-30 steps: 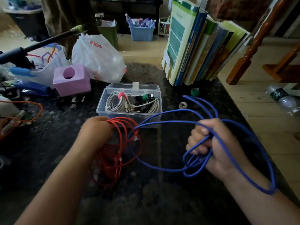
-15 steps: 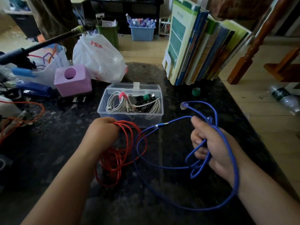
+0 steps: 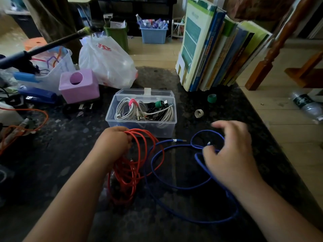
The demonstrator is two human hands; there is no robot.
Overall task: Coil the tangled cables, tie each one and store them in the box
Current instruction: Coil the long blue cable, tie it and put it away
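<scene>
A red cable (image 3: 130, 169) hangs in loose loops from my left hand (image 3: 114, 141), which grips the bundle just in front of the clear plastic box (image 3: 139, 127). The box stands open and holds tied white and black cables. A blue cable (image 3: 174, 186) lies spread in wide loops on the dark table, one loop crossing the red cable. My right hand (image 3: 230, 154) hovers over the blue cable's right side with fingers spread and relaxed, holding nothing. A green tie ring (image 3: 212, 98) and a grey tie ring (image 3: 199, 113) lie right of the box.
A row of books (image 3: 215, 49) stands at the back right. A purple box (image 3: 79, 86), white plastic bags (image 3: 104, 62), a blue stapler (image 3: 37, 96) and an orange cable (image 3: 22, 126) crowd the left. The table's right edge (image 3: 279, 154) drops to a wooden floor.
My right hand has let go of the blue cable, which dropped from a raised bundle onto the table and spread out. My left hand keeps its grip on the red cable.
</scene>
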